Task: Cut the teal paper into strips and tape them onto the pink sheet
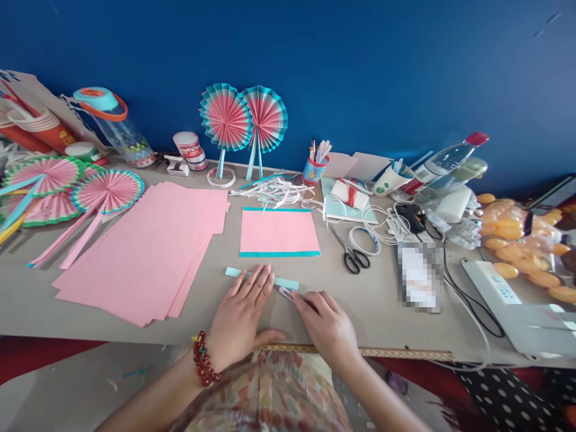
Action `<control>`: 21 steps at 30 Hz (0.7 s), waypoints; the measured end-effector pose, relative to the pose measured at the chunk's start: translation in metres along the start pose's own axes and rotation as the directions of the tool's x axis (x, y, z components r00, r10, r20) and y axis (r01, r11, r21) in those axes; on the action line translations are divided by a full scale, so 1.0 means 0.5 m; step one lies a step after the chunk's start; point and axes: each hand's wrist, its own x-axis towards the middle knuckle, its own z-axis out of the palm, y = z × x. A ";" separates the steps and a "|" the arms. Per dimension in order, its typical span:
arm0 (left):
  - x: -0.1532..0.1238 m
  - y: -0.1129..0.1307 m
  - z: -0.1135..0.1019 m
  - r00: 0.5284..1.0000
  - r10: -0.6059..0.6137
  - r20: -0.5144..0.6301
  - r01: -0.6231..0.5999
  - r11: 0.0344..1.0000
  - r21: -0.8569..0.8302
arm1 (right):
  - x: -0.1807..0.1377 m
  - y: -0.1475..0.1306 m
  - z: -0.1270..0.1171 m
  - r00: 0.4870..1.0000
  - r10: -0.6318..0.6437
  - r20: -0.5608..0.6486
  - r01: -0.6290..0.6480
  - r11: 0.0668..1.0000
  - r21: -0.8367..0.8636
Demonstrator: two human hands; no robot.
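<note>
Head view: the left hand [240,315] and right hand [328,327] are seen near the front edge of the grey surface [382,324].
Blue strip [288,283]: pressed under the left hand, which is laid flat with fingers extended; both strip ends are left uncovered.
Pale tool [285,293]: gripped in the right hand, its tip set close by the strip's lower edge.
Pink sheet [279,233]: bordered in blue along its far and near edges, separated from the strip by bare surface.
Left side: largely taken up by stacked pink paper [148,252].
Right side: open room is left between the right hand and the scissors [357,261].
</note>
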 end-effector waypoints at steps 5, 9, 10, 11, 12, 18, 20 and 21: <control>-0.009 -0.025 -0.020 0.998 0.066 -0.018 -0.067 0.998 -0.017 | 0.006 0.000 -0.004 1.000 -0.006 -0.004 0.007 1.000 0.020; -0.022 -0.052 -0.026 0.997 0.079 0.015 -0.079 0.997 0.000 | 0.005 0.001 -0.006 1.000 -0.004 0.000 0.004 1.000 0.001; -0.024 -0.057 -0.024 0.997 0.072 0.027 -0.072 0.997 -0.001 | 0.004 0.001 -0.006 1.000 -0.003 0.002 0.003 1.000 0.000; -0.025 -0.059 -0.022 0.997 0.066 0.040 -0.065 0.998 -0.003 | 0.004 0.000 -0.005 1.000 -0.002 0.004 0.002 1.000 0.001; -0.026 -0.060 -0.020 0.997 0.061 0.051 -0.061 0.998 -0.004 | 0.003 -0.001 -0.004 1.000 0.003 0.009 -0.003 1.000 0.004; -0.025 -0.059 -0.016 0.996 0.070 0.058 -0.071 0.997 0.012 | 0.012 -0.009 0.004 1.000 -0.011 0.004 0.010 1.000 0.018; -0.025 -0.058 -0.017 0.996 0.072 0.044 -0.073 0.997 0.019 | 0.016 -0.011 0.006 1.000 -0.024 0.006 0.024 0.999 0.027; -0.025 -0.057 -0.018 0.997 0.072 0.035 -0.072 0.997 0.022 | 0.016 -0.011 0.007 1.000 -0.028 0.008 0.028 0.999 0.030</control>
